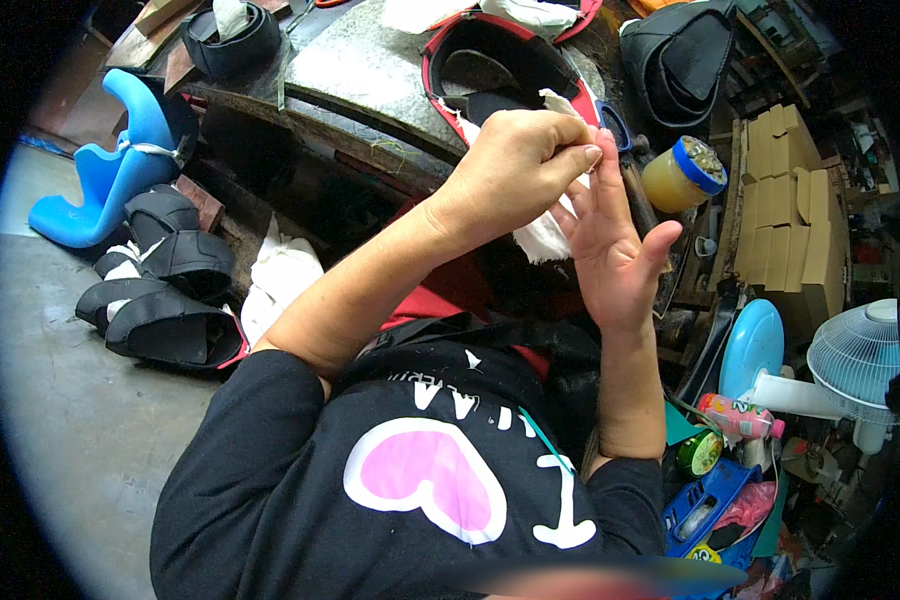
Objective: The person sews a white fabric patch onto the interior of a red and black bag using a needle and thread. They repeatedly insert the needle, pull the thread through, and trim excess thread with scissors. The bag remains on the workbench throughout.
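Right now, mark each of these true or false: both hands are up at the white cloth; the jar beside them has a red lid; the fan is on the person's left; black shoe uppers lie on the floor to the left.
1. Both hands are at the white cloth. True: the left hand pinches it from above and the right hand is open against it.
2. The jar has a red lid. False: the lid is blue, over yellowish contents.
3. The fan is on the person's left. False: it stands at the right, beside a light blue disc.
4. Black shoe uppers lie on the floor at the left. True: several are piled below a blue plastic form.
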Motion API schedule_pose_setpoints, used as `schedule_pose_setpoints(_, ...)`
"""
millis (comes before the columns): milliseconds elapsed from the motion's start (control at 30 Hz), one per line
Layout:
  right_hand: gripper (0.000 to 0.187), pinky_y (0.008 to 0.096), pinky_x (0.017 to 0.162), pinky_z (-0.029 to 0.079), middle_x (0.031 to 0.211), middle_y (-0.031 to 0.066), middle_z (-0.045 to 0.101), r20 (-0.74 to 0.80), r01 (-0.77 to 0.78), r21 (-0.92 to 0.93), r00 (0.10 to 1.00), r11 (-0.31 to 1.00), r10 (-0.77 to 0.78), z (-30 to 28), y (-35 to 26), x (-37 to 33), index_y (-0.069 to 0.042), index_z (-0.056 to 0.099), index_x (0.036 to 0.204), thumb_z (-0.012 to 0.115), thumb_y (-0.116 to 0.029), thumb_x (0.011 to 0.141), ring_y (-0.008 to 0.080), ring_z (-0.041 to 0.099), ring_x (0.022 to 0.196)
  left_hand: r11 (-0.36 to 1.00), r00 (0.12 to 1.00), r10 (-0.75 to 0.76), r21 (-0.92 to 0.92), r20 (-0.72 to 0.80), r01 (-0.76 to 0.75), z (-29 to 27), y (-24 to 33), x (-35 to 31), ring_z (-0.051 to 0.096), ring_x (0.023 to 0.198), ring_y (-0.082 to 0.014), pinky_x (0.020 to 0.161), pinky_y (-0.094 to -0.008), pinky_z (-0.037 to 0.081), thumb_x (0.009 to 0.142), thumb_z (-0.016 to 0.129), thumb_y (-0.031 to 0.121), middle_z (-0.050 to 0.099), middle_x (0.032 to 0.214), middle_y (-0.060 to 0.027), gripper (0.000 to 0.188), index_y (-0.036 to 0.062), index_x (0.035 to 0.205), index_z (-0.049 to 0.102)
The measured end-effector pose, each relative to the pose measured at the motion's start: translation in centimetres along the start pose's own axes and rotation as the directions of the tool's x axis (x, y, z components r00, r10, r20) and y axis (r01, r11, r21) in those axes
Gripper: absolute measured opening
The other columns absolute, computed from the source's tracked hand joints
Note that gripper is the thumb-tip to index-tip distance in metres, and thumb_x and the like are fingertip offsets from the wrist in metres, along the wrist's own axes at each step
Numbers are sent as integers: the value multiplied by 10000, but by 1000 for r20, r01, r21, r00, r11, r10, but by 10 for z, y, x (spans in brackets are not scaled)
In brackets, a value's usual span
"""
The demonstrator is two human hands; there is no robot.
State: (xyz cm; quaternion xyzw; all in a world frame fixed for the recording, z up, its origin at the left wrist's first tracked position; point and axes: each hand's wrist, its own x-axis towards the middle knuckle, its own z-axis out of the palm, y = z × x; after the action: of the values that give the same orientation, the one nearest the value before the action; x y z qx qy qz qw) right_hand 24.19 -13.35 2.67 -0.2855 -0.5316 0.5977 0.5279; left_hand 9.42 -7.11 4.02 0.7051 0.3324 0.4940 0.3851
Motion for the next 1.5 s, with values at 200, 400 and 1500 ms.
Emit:
schedule_pose_setpoints(200, 1216, 474, 1227, 136, 1684, 147, 79, 18, 4, -157, 1000, 988, -2, -3, -4, -2, -53, 67, 1611, 152, -948, 793, 296, 140, 1545, 976, 983, -98, -180, 153, 125, 12, -5, -11, 660, 681, -202, 681, -363, 533, 885, 552, 172, 662, 710, -161, 252, -48, 885, 676)
schedule_pose_setpoints(400, 1238, 491, 1210, 178, 1684, 137, 95, 71, 62, -444, 997, 894, -34, -6, -9, -8, -40, 145, 1605, 79, -956, 775, 319, 183, 1532, 1000, 999, -12, 20, 33, 11, 11, -5, -4, 678, 822, -411, 720, -466, 531, 928, 493, 195, 684, 826, -241, 297, -18, 859, 688)
schedule_pose_setpoints(1500, 144, 339, 735, 509, 858, 111, 668, 9, 218, -877, 898, 428, -439, -21, -33, -4, 9, 665, 929, 722, -123, 909, 224, 645, 788, 917, 941, 305, 223, 145, -331, -5, 16, -17, 552, 623, -148, 554, -288, 452, 876, 745, 95, 561, 749, -84, 147, 2, 871, 632)
